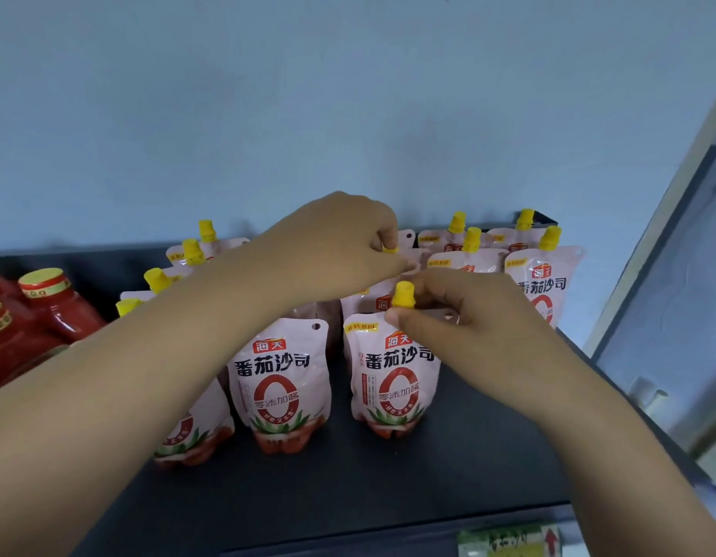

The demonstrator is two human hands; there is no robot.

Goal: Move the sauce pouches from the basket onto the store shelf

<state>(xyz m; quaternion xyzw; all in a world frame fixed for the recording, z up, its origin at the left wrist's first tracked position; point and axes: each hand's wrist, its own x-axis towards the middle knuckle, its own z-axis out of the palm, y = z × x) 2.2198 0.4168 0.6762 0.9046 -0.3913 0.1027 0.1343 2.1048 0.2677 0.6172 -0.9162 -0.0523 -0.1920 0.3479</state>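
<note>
Several pink sauce pouches with yellow caps stand in rows on the dark shelf (448, 468). My right hand (465, 311) pinches the neck of the front pouch (392, 379), just under its yellow cap. My left hand (336, 243) reaches over to a pouch (374, 301) standing behind it and grips its yellow cap, which is mostly hidden by my fingers. Another front pouch (282, 379) stands free to the left, and my left forearm covers part of the left row. The basket is out of sight.
Red sauce jars (55, 303) with yellow-banded lids stand at the shelf's left end. A blue wall rises behind the shelf. More pouches (543, 283) fill the back right. A green price label (509, 538) is fixed to the shelf's front edge.
</note>
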